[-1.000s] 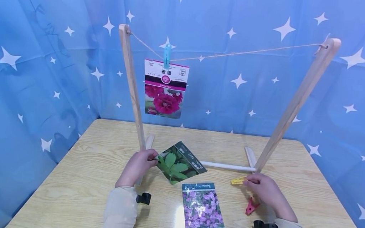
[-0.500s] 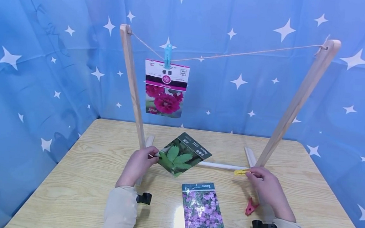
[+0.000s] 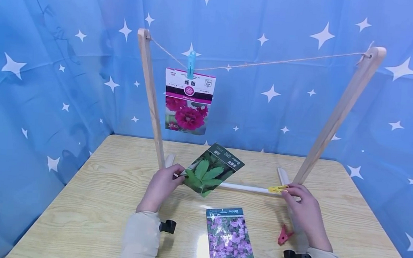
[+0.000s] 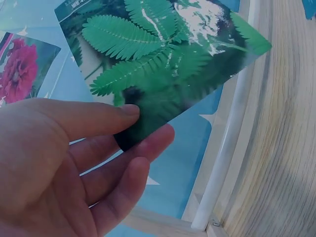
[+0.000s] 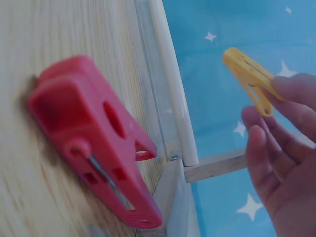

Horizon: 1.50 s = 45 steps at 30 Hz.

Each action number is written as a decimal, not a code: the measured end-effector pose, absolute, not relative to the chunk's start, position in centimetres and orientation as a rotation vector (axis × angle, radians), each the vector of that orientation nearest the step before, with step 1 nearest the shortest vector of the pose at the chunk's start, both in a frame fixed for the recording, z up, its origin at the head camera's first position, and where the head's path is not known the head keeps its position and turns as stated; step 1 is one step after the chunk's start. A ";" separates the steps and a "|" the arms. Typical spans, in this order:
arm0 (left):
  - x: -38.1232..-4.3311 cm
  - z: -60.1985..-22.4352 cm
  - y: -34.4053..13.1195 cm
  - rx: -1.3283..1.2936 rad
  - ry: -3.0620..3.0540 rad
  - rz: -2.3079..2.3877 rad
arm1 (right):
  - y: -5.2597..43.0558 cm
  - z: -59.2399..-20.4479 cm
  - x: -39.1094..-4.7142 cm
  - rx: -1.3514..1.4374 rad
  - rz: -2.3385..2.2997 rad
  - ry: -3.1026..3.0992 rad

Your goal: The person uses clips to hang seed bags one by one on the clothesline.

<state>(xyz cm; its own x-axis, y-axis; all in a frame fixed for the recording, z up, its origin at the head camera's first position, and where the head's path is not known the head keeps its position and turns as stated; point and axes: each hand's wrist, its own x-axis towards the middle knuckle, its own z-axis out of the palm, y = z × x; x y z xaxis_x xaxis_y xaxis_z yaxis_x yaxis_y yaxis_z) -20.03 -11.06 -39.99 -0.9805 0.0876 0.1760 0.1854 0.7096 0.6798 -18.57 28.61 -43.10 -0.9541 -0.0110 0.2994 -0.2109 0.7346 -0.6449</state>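
Green packet in the left hand, yellow peg in the right hand

The green packet, printed with leaves, is held up tilted over the table, near the foot of the left post. The left hand pinches it by one corner, thumb on the printed face and fingers behind. The right hand grips the yellow peg by its handle end between thumb and fingers; from the head view, the peg overlaps the right part of the white bar, well apart from the green packet.

Nearer the person, the purple packet lies flat on the table, between the two forearms, its lettering upside down. The red peg lies to its right, just below the right hand in the head view.

Above, the pink packet hangs from the cord, clipped by the blue peg, its lettering upside down too. The cord runs from the left post to the right post and dips at the blue peg. Behind stands a blue backdrop with white stars.
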 end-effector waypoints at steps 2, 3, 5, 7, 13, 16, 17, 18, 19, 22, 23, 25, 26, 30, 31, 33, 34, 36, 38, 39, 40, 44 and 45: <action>-20.1 -39.9 -10.9 -0.233 -2.774 -1.118 | 28.5 -42.9 -18.5 0.145 1.045 -2.638; -20.1 -40.0 -10.8 -0.238 -2.771 -1.112 | 28.5 -42.8 -18.5 0.131 1.047 -2.629; -20.2 -40.0 -10.5 -0.250 -2.761 -1.113 | 28.5 -42.7 -18.4 0.100 1.051 -2.620; -20.2 -40.0 -10.2 -0.263 -2.753 -1.116 | 28.5 -42.6 -18.4 0.085 1.059 -2.610; -20.3 -40.1 -9.5 -0.300 -2.711 -1.101 | 28.7 -42.7 -18.5 0.118 1.057 -2.595; -20.4 -40.1 -9.2 -0.312 -2.680 -1.116 | 28.5 -42.6 -18.6 0.119 1.059 -2.595; -20.4 -40.1 -9.1 -0.312 -2.669 -1.129 | 28.5 -42.5 -18.6 0.116 1.057 -2.595; -20.3 -40.0 -9.0 -0.308 -2.656 -1.144 | 28.4 -42.5 -18.6 0.110 1.058 -2.596; -20.3 -40.0 -8.8 -0.307 -2.644 -1.154 | 28.4 -42.3 -18.6 0.106 1.059 -2.599; -20.3 -39.8 -8.3 -0.304 -2.616 -1.164 | 28.2 -41.9 -18.6 0.091 1.066 -2.585; -20.3 -39.8 -8.2 -0.306 -2.608 -1.163 | 28.2 -41.8 -18.6 0.083 1.064 -2.579; -20.2 -39.7 -7.8 -0.319 -2.596 -1.157 | 28.1 -41.5 -18.5 0.067 1.086 -2.559; -20.2 -39.6 -7.7 -0.320 -2.590 -1.158 | 28.0 -41.3 -18.5 0.058 1.098 -2.550; -20.0 -39.2 -7.2 -0.317 -2.568 -1.157 | 27.8 -40.6 -18.3 0.040 1.163 -2.527; -19.9 -39.1 -7.1 -0.311 -2.563 -1.155 | 27.7 -40.4 -18.2 0.040 1.168 -2.528; -19.8 -39.0 -6.9 -0.309 -2.550 -1.155 | 27.7 -39.9 -18.1 0.051 1.165 -2.529; -19.8 -38.9 -6.8 -0.311 -2.544 -1.155 | 27.8 -39.7 -18.1 0.058 1.160 -2.528; -19.7 -38.9 -6.7 -0.317 -2.537 -1.158 | 27.8 -39.2 -18.0 0.068 1.147 -2.527; -19.7 -38.8 -6.5 -0.324 -2.535 -1.163 | 27.9 -38.6 -17.9 0.082 1.132 -2.520; -19.7 -38.8 -6.4 -0.330 -2.534 -1.166 | 27.9 -38.3 -17.9 0.093 1.124 -2.512; -19.7 -38.8 -6.4 -0.336 -2.530 -1.168 | 27.9 -38.0 -17.8 0.104 1.116 -2.507; -19.8 -38.6 -6.2 -0.339 -2.503 -1.182 | 27.7 -36.7 -17.9 0.171 1.078 -2.476; -19.9 -38.5 -6.2 -0.341 -2.495 -1.186 | 27.7 -36.4 -18.0 0.187 1.074 -2.466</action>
<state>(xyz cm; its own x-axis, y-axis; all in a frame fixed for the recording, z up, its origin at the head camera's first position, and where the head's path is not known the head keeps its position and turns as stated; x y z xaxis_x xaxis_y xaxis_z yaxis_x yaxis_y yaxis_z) -19.87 -6.16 -38.49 -0.9074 0.0634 0.4155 0.3623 0.6190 0.6968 -17.98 27.67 -36.36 -0.8931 0.0512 0.4469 -0.2922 0.6892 -0.6630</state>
